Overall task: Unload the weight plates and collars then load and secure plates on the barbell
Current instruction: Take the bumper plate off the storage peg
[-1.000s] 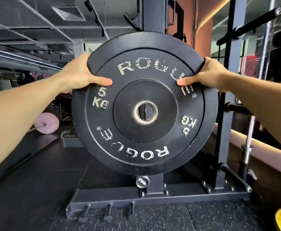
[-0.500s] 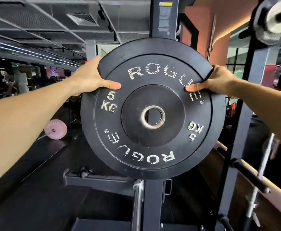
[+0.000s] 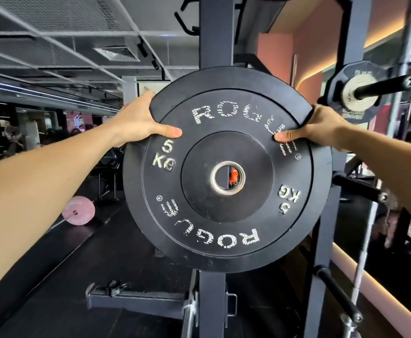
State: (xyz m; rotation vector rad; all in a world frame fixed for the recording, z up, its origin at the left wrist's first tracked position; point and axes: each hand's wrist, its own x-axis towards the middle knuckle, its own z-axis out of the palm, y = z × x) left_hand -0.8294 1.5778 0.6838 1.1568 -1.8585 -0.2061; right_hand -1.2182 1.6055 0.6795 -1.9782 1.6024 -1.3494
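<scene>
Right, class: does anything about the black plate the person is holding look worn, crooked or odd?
The white lettering on the black 5 kg plate is chipped and patchy. The plate is also turned, so the top lettering tilts. Left hand and right hand grip its upper edge. Otherwise nothing stands out.

The black plate [image 3: 226,172] is showing a matt, rubbery face with raised white lettering that is wearing rough and speckled, while its centre ring [image 3: 227,178] is looking like dull brushed metal. The rack upright [image 3: 214,32] behind is looking like smooth, dark painted steel (slightly satin). Far right, a plate on a peg [image 3: 355,91] is showing a scuffed pale disc. The floor [image 3: 41,276] is appearing dark and matt.
</scene>
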